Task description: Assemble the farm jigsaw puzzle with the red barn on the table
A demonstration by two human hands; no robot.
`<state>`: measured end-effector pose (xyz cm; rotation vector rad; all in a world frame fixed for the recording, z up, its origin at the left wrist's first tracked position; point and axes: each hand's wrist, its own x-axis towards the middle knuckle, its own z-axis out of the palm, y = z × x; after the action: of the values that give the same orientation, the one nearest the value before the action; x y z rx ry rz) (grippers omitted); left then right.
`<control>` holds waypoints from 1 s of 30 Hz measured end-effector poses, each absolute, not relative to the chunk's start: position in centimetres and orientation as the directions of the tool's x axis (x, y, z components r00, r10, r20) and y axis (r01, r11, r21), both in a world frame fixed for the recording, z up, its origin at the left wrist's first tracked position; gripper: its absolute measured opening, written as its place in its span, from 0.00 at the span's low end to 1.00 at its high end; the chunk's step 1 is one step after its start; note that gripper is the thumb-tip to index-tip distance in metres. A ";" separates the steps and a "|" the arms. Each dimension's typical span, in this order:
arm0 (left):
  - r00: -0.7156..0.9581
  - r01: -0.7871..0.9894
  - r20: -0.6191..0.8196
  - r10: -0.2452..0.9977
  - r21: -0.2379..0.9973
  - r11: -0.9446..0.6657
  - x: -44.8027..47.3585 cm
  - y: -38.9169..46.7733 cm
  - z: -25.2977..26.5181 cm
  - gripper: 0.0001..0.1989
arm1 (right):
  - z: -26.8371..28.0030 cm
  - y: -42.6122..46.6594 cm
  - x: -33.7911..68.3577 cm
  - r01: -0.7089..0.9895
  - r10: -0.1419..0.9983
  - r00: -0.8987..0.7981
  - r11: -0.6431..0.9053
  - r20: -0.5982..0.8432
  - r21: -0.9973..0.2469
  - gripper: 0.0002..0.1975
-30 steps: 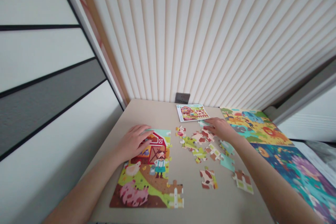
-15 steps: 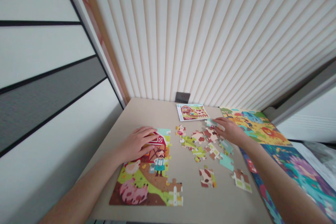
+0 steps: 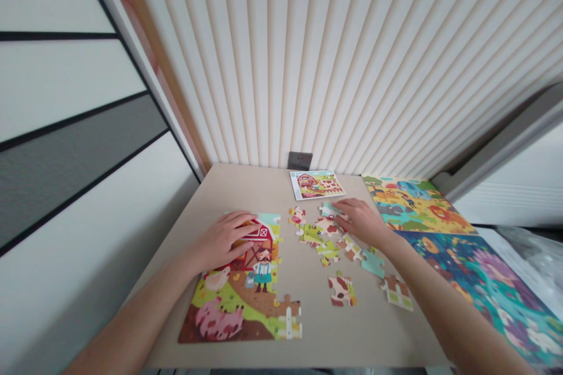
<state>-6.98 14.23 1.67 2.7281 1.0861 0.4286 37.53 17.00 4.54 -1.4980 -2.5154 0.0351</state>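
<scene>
My left hand [image 3: 229,240] lies with fingers spread over the upper left of the partly joined farm puzzle [image 3: 255,316], which shows a red barn, a farmer, a hen and a pig. At the upper right, my right hand [image 3: 358,218] has its fingertips on a light-blue puzzle piece [image 3: 329,211]. Several loose pieces lie between the two hands, among them a pink-nosed cow piece [image 3: 297,215], a brown-spotted piece [image 3: 341,290], a fence piece [image 3: 397,292] and a plain pale-blue piece [image 3: 373,262]. The right hand hides part of the pile.
A small picture card [image 3: 316,185] of the farm scene lies at the back of the table [image 3: 211,193]. On the right are a safari puzzle [image 3: 413,202] and a dark-blue sea puzzle [image 3: 479,281]. A wall socket [image 3: 299,160] sits behind the card, on the ribbed wall.
My right hand has moved left with the light-blue piece, towards the joined puzzle. My left hand stays on the puzzle. The view has shifted slightly.
</scene>
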 end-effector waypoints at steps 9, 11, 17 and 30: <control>0.694 0.643 0.203 0.691 0.257 -0.721 -7.2 14.2 1.7 0.17 | 5.0 12.6 32.0 0.776 0.803 -0.570 0.596 0.173 -0.209 0.19; 0.690 0.651 0.193 0.698 0.257 -0.715 -7.3 14.2 1.8 0.17 | 5.1 12.1 31.4 0.759 0.791 -0.586 0.612 0.179 -0.222 0.21; 0.686 0.660 0.160 0.710 0.274 -0.699 -7.8 14.1 2.2 0.18 | 5.1 12.1 31.3 0.752 0.782 -0.611 0.622 0.122 -0.216 0.22; 0.675 0.680 0.123 0.727 0.279 -0.678 -7.7 13.8 3.0 0.18 | 4.2 15.8 25.3 0.528 0.974 -0.227 0.129 0.007 -0.839 0.19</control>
<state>-7.71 13.81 2.98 2.6790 1.1402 0.3319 25.31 15.79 4.21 -1.4472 -1.8300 0.9886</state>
